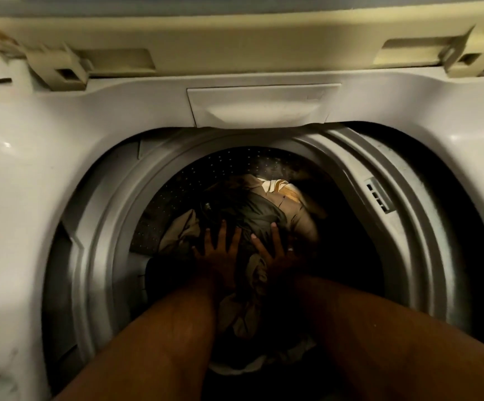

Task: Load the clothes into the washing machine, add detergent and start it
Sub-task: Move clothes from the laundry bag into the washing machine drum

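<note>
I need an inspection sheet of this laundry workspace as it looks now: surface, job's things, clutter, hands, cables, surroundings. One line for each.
Surface: white top of the washing machine, scuffed, with a small dark mark at the far left.
Job's things: clothes lie in the perforated drum, dark green and beige pieces mixed; no detergent seen.
Clutter: nothing seen.
Hands: left hand and right hand both reach into the drum, fingers spread and straight, pressing on the clothes; a ring shows on the right hand.
Cables: nothing seen.
Surroundings: yellowed lid stands open behind the tub; a closed flap sits at the back edge of the opening; the drum's inside is dim.
</note>
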